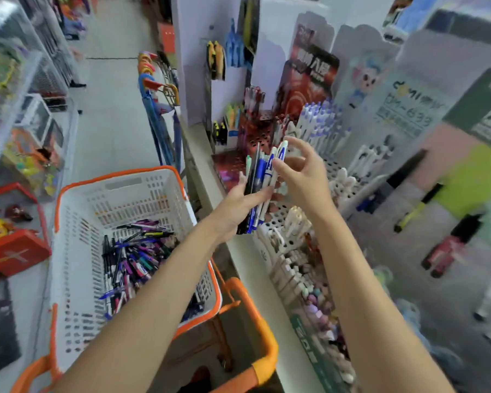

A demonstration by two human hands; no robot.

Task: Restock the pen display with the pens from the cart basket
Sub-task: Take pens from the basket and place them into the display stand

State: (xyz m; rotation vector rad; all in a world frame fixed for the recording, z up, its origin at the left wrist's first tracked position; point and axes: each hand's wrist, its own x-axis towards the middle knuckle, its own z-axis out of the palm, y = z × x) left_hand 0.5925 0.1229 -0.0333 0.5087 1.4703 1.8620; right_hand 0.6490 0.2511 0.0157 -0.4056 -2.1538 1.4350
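Note:
My left hand grips a bundle of pens, blue, black and white, held upright above the shelf edge. My right hand reaches in from the right and pinches the top of a white pen with blue print in that bundle. Behind the hands stands the pen display, tiered holed racks with rows of white and blue pens. The white cart basket with an orange rim sits at lower left, with several loose pens in purple, blue and black lying in its bottom.
The orange cart frame runs under the basket, close to the shelf edge. A red basket stands on the floor at left. More carts are parked up the aisle. Wire shelves line the left side.

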